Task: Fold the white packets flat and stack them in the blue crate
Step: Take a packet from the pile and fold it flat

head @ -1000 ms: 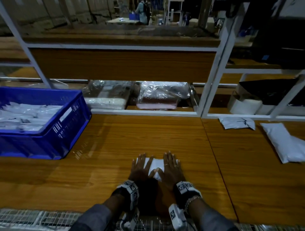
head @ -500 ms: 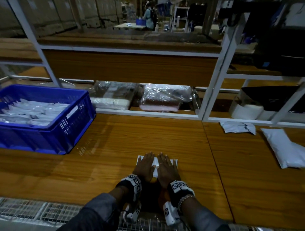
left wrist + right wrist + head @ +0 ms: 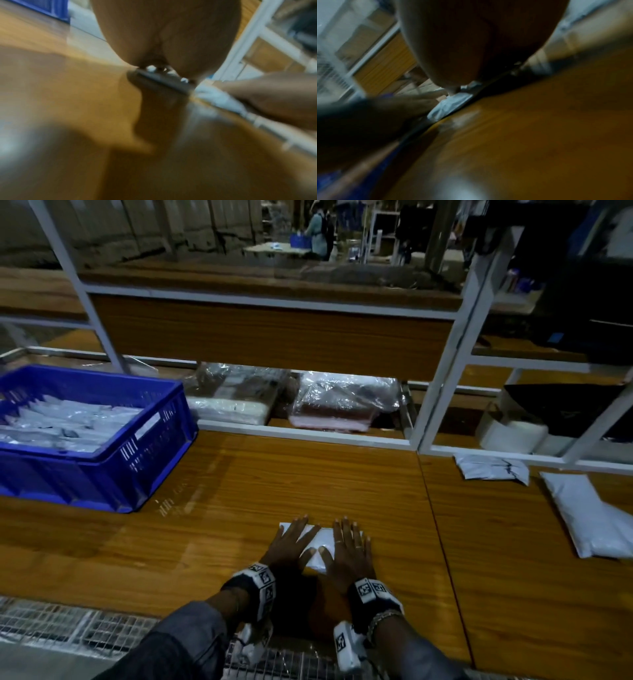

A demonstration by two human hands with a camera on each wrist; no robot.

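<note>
A small white packet (image 3: 320,546) lies flat on the wooden table near its front edge. My left hand (image 3: 291,544) presses on its left half with straight fingers, and my right hand (image 3: 349,547) presses flat on its right half. A strip of the packet shows between the two hands. In the blurred left wrist view the packet (image 3: 217,97) shows under the right hand (image 3: 267,97). In the right wrist view the packet (image 3: 450,105) lies beside the left hand (image 3: 412,104). The blue crate (image 3: 137,463) stands at the table's left and holds several white packets (image 3: 65,422).
Two more white packets (image 3: 493,469) (image 3: 589,515) lie on the table at the right. A white-framed shelf (image 3: 308,434) behind the table holds clear-wrapped bundles (image 3: 346,402). A wire grid (image 3: 68,628) runs along the table's front edge.
Both hands drew together over the packet, then spread apart again across it, staying flat. The camera has tilted, so the crate sits more in view.
</note>
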